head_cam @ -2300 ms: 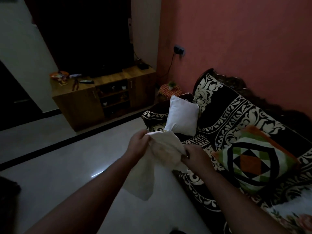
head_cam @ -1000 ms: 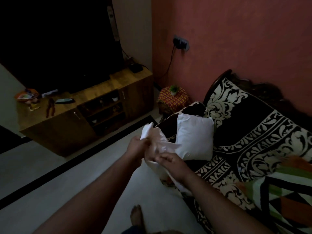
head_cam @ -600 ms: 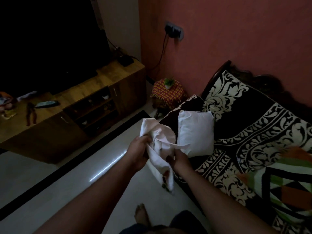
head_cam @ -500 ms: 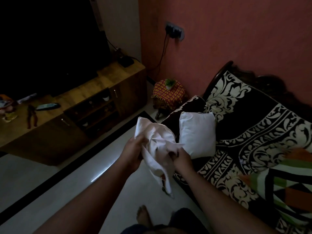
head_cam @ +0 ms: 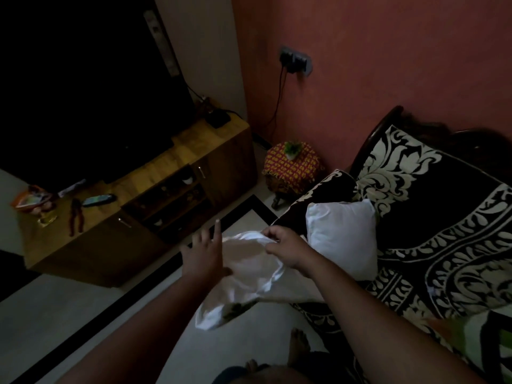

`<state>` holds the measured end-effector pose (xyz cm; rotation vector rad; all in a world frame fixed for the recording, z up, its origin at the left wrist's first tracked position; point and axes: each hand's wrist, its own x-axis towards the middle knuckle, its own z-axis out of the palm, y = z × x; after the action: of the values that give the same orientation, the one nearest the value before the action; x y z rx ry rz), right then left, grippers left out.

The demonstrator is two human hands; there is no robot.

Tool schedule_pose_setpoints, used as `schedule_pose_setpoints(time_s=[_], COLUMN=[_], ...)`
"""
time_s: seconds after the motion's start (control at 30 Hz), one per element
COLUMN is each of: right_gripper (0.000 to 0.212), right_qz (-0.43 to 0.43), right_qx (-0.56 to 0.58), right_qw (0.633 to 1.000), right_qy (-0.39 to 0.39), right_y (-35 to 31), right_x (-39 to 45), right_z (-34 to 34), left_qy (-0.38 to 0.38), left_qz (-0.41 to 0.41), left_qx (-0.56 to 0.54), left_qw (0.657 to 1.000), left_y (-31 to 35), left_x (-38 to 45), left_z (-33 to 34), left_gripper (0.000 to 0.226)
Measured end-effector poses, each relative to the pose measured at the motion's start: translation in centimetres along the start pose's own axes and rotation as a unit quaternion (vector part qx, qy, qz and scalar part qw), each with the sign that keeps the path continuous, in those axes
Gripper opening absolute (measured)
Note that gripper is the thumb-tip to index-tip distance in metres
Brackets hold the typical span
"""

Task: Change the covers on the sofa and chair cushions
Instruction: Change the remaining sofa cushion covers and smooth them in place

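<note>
A white cushion cover (head_cam: 243, 275) hangs in the air in front of me, above the floor beside the sofa. My right hand (head_cam: 285, 249) pinches its upper edge. My left hand (head_cam: 206, 254) has its fingers spread flat against the cover's left side, with no grip that I can see. A bare white cushion (head_cam: 343, 236) leans upright in the corner of the black-and-white patterned sofa (head_cam: 443, 217), just right of my right hand. The edge of a green and orange covered cushion (head_cam: 479, 336) shows at the lower right.
A wooden TV cabinet (head_cam: 133, 206) with a dark screen stands at the left, with pliers and a remote on top. A small stool under orange cloth (head_cam: 291, 167) with a little plant sits by the sofa arm. My bare foot (head_cam: 299, 345) stands on the pale floor.
My left hand has let go of the bunched cover and spread its fingers against it. The cover has opened out wider. My right hand has moved up to its top edge.
</note>
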<state>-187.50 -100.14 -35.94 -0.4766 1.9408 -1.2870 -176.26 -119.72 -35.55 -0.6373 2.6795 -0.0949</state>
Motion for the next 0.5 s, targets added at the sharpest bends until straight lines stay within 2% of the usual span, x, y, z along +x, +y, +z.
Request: schedule_pose_setpoints(time_s=[0.07, 0.1, 0.2, 0.23, 0.3, 0.37, 0.5], right_gripper=[0.017, 0.017, 0.019, 0.022, 0.025, 0.029, 0.022], right_qz=[-0.042, -0.058, -0.079, -0.084, -0.082, -0.051, 0.04], right_qx=[-0.023, -0.031, -0.015, -0.035, -0.112, -0.209, -0.353], right_qw=[0.998, 0.997, 0.997, 0.996, 0.988, 0.966, 0.889], right_qy=[-0.028, -0.035, -0.021, 0.006, 0.068, 0.146, 0.287], right_y=[-0.9, -1.5, -2.4, -2.2, -1.2, 0.0, 2.2], right_x=[0.4, 0.4, 0.6, 0.9, 1.3, 1.5, 1.6], right_z=[-0.8, -1.3, -3.4, -4.5, -6.3, -7.8, -8.9], left_qy=[0.052, 0.063, 0.045, 0.044, 0.067, 0.089, 0.149], left_qz=[0.063, 0.099, 0.143, 0.136, 0.09, 0.052, 0.027], left_qx=[-0.006, -0.026, -0.104, -0.146, -0.285, -0.379, -0.439], left_qw=[0.997, 0.993, 0.983, 0.979, 0.952, 0.919, 0.886], left_y=[1.3, 1.8, 2.5, 2.5, 2.1, 1.8, 2.3], left_x=[1.9, 3.1, 5.9, 6.6, 7.7, 9.2, 11.3], left_z=[-1.0, -1.4, -2.2, -2.4, -2.8, -3.4, -4.9], left_gripper=[0.12, 0.104, 0.033, 0.02, 0.006, 0.003, 0.01])
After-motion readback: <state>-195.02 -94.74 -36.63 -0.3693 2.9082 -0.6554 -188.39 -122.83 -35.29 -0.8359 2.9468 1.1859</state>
